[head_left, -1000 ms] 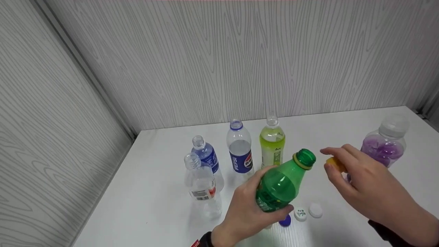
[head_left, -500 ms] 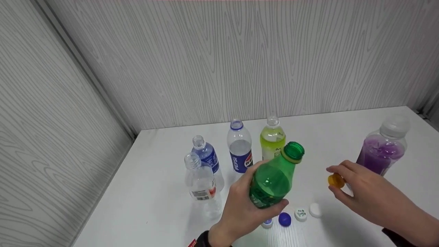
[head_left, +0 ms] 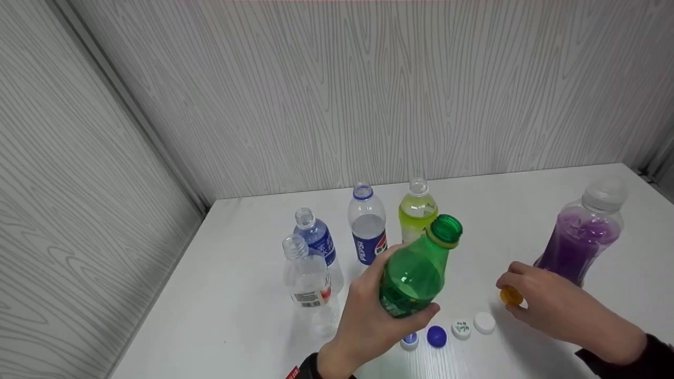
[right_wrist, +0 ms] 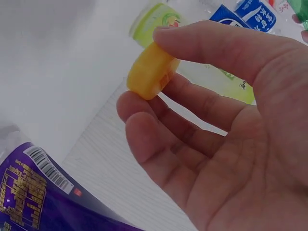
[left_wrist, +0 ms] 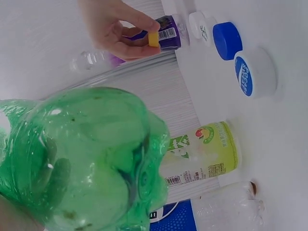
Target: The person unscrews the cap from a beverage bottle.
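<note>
My left hand grips a green plastic bottle, tilted to the right, its threaded neck uncapped. In the left wrist view the bottle's green base fills the lower left. My right hand pinches a yellow bottle cap between thumb and fingers, a little above the table. The right wrist view shows the cap on edge between the thumb and fingertips. On the table between the hands lie a white cap with a blue top, a blue cap, a printed white cap and a plain white cap.
Uncapped bottles stand behind and left of my left hand: a clear one, a blue-labelled one, a Pepsi bottle and a yellow-green one. A capped purple bottle stands just beyond my right hand. Panel walls border the table.
My right hand has come down toward the table with the yellow cap, beside the row of caps. My left hand has shifted slightly left, bringing the green bottle more upright.
</note>
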Available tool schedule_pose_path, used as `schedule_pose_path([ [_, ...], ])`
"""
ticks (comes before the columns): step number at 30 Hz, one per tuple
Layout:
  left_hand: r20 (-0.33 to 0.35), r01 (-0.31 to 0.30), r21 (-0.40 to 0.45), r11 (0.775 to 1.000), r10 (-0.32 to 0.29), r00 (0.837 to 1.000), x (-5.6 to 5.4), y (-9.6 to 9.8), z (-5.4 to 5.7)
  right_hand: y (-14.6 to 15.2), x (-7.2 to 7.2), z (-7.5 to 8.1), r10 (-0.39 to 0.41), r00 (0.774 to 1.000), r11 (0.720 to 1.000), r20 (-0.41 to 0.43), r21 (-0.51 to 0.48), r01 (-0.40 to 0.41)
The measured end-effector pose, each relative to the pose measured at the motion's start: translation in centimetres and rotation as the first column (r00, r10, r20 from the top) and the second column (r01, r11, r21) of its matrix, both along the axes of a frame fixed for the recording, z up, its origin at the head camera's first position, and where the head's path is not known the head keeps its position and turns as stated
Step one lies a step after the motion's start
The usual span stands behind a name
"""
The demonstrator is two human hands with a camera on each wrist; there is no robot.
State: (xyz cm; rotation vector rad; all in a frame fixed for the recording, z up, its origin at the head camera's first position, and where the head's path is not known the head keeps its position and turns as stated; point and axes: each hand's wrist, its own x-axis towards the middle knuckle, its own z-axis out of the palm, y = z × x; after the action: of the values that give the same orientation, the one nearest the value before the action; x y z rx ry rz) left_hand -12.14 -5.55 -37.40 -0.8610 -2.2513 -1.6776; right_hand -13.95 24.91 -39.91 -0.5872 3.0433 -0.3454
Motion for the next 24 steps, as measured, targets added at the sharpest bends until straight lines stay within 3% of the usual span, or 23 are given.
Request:
schedule_pose_path([
  [10, 0.007, -0.005, -0.011, 1.0, 0.005, 1.0, 0.1, -0.1, 0.1, -0.3, -0.3, -1.3, 0.028, 0.989, 0.999, 0.142, 0.023, -0.032],
  [19, -0.001, -0.011, -0.009, 1.0, 0.011, 1.0, 0.0, -0.1, 0.1, -0.4, -0.2, -1.6, 0.046, 0.982, 0.998, 0.182, 0.022, -0.051],
  [24, -0.023, 0.0, -0.006, 1.0, 0.0, 1.0, 0.0, -0.2, 0.0, -0.4, -0.1, -1.9, 0.072, 0.984, 0.997, 0.164, 0.004, -0.074],
])
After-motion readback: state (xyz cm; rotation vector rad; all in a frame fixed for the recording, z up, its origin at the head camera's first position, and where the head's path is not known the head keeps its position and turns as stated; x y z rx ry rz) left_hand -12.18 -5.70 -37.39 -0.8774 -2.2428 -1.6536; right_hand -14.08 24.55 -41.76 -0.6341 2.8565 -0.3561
